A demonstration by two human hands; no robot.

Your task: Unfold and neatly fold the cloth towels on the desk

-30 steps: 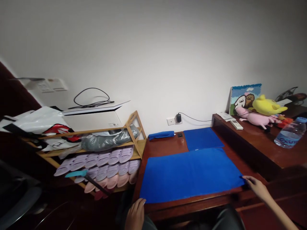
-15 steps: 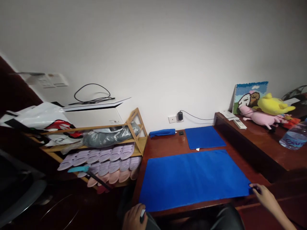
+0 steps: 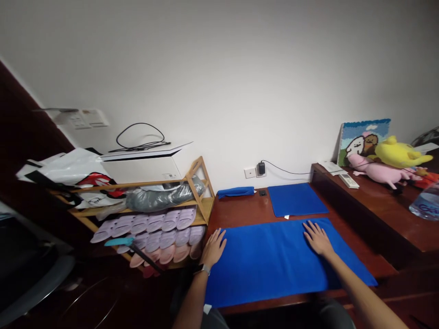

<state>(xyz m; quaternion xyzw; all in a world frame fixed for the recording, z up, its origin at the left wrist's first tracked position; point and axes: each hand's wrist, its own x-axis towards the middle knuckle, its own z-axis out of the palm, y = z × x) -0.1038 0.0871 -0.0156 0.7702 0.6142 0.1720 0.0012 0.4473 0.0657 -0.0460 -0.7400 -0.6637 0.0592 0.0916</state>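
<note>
A large blue cloth lies spread over the front of the reddish-brown table. My left hand is at its far left corner, fingers spread, holding nothing. Flat on the cloth near its far right corner rests my right hand, fingers apart. Beyond it lies a smaller blue cloth, folded into a flat rectangle with a white tag at its near edge. Against the wall is another blue cloth, folded into a narrow strip.
On the left, a wooden rack holds several lilac and pink slippers, with a white box on top. The raised surface at right carries a remote control, plush toys and a plastic bottle. A charger sits in the wall socket.
Both hands have let go of the large cloth's near corners and moved forward to its far side, fingers now spread. The cloth's near right corner has shifted slightly outward.
</note>
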